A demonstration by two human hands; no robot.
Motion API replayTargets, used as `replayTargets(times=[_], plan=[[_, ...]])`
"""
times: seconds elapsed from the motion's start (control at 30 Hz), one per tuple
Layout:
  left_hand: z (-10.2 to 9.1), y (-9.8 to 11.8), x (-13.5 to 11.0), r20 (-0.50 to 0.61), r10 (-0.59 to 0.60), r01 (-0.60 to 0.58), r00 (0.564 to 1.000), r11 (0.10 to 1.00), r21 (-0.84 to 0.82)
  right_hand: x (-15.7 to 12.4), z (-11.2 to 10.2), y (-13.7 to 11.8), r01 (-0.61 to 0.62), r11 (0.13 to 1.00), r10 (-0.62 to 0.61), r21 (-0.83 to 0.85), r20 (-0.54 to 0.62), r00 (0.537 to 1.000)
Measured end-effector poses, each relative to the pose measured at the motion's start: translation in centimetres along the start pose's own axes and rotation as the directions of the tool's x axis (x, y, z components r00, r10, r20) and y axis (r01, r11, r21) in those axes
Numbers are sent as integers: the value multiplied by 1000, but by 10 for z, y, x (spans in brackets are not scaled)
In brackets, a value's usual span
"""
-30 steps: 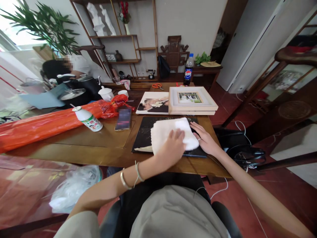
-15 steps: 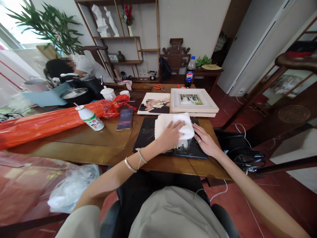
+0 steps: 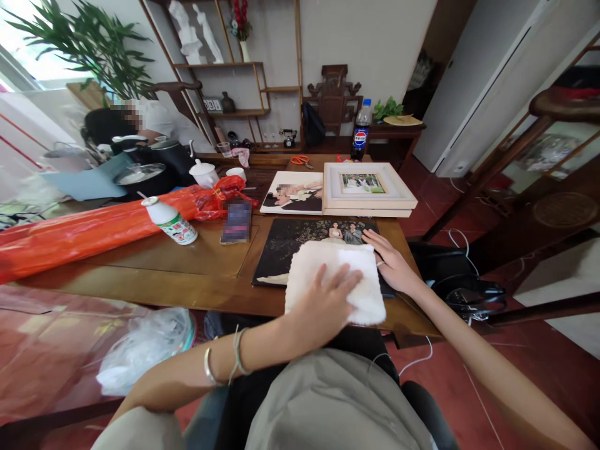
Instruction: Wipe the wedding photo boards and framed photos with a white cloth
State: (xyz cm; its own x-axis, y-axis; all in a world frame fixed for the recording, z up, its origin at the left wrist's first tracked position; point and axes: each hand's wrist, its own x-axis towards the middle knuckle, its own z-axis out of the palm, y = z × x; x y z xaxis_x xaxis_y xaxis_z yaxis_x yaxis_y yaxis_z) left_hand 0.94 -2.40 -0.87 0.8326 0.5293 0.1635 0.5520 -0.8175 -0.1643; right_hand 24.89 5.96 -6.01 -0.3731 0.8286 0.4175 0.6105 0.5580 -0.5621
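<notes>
A dark photo panel (image 3: 290, 240) showing two people lies flat on the table in front of me. My left hand (image 3: 328, 303) rests flat with fingers spread on a white cloth (image 3: 363, 294), pressing it on the panel's near part. The cloth hides the panel's lower middle and hangs over its near edge. At the panel's right side lies my right hand (image 3: 392, 262), fingers stretched out and touching its edge, holding nothing.
Behind the panel lie a photo print (image 3: 295, 192) and a white picture frame (image 3: 398, 187). Further left are a phone (image 3: 235, 222), a white bottle (image 3: 171, 222) and an orange plastic-wrapped roll (image 3: 94, 231). A cola bottle (image 3: 360, 134) and orange-handled scissors (image 3: 300, 160) stand and lie farther back.
My left hand has drawn the white cloth toward me, from the panel's far part to its near edge. The pictured couple is now uncovered. My right hand stays at the right side.
</notes>
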Motion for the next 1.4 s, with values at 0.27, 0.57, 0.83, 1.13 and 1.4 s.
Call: replayTargets(times=[0.27, 0.57, 0.83, 1.13, 1.4], plan=[[21, -118, 50, 100, 3, -6, 995, 1000, 30, 1, 2, -1, -50, 997, 50, -55, -6, 999], [9, -74, 24, 88, -2, 7, 996, 999, -51, 1, 2, 0, -41, 999, 41, -26, -17, 999], [-7, -37, -13, 42, 57, -49, 997, 984, -174, 2, 1, -4, -38, 999, 38, -16, -17, 999], [10, -127, 23, 89, -72, 81, 993, 991, -109, 1, 1, -3, -56, 997, 55, -46, -17, 998], [9, -124, 22, 154, -42, 44, 987, 999, -8, 1, 2, -1, -42, 999, 41, -23, -31, 999]])
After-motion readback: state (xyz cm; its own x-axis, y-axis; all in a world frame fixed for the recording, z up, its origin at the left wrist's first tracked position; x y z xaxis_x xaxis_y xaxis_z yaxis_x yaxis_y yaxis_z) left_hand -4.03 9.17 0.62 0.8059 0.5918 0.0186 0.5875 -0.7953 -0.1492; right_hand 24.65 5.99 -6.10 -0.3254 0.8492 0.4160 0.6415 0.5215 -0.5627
